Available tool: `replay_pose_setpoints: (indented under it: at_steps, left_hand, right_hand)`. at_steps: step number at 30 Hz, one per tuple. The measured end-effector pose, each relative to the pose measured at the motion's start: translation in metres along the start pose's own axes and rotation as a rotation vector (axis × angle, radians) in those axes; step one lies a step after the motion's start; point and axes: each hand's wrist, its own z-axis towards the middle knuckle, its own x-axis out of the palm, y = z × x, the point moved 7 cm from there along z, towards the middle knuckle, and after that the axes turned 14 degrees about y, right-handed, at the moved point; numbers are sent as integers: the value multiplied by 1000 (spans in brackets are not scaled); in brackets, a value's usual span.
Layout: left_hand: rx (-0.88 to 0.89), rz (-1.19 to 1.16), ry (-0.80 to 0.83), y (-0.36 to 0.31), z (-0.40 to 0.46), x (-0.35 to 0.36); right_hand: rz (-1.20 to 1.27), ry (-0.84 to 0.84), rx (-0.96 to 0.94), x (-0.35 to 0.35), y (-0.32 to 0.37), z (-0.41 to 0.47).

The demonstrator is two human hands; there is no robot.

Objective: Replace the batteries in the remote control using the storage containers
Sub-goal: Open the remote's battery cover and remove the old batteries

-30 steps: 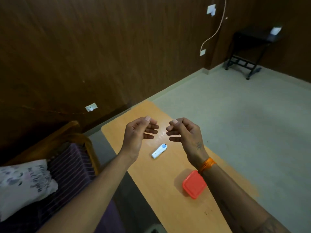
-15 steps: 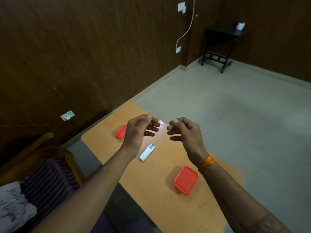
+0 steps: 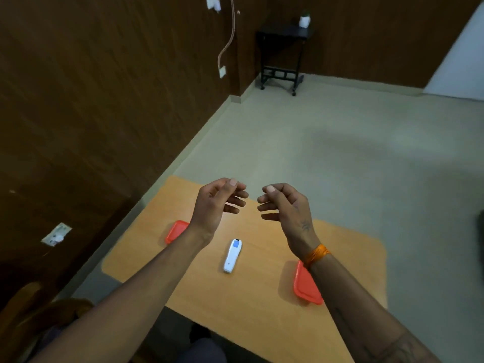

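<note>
A white remote control (image 3: 232, 255) with a blue patch near its far end lies flat in the middle of the wooden table (image 3: 348, 247). One red-lidded container (image 3: 176, 231) sits to its left, partly behind my left forearm. A second red-lidded container (image 3: 305, 285) sits to its right, partly under my right wrist. My left hand (image 3: 218, 204) and my right hand (image 3: 285, 205) hover above the table beyond the remote, palms facing each other, fingers loosely curled and holding nothing.
A dark wood-panelled wall with a socket (image 3: 56, 234) runs along the left. A black side table (image 3: 284, 56) stands in the far corner. Pale floor spreads beyond the table. A chair edge (image 3: 39, 315) shows at the lower left.
The view has swung right and tipped, so the table, remote and both containers now sit more centred below my hands. My hands kept the same raised, loosely curled pose.
</note>
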Motion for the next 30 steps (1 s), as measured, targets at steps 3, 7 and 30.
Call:
replay_pose_setpoints:
  at_steps: [3, 7, 30]
  left_hand:
    - [-12, -8, 114, 3, 18, -28]
    - [-55, -9, 262, 13, 33, -49]
    - [-252, 52, 382, 298, 67, -105]
  right_hand:
    - [9, -101, 18, 25, -7, 7]
    - [33, -223, 39, 49, -15, 14]
    - [-34, -381, 248, 61, -295, 46]
